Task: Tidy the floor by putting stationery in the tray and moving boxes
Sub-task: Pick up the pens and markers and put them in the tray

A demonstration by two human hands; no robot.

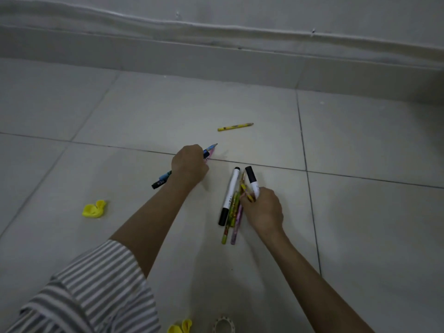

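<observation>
Mid-collection, judging from the floor (360, 140); no tray or boxes in view, so nothing visibly stowed. Left hand (189, 164) on the grout line (264, 165), fingers curled tight round pens (159, 182). Right hand (264, 210) just below the line, fingers gripping a bundle (230, 193) of markers and pencils. Well below the line, far left: yellow balloon (94, 209). Left to grab: yellow pencil (235, 126), loose above the line.
</observation>
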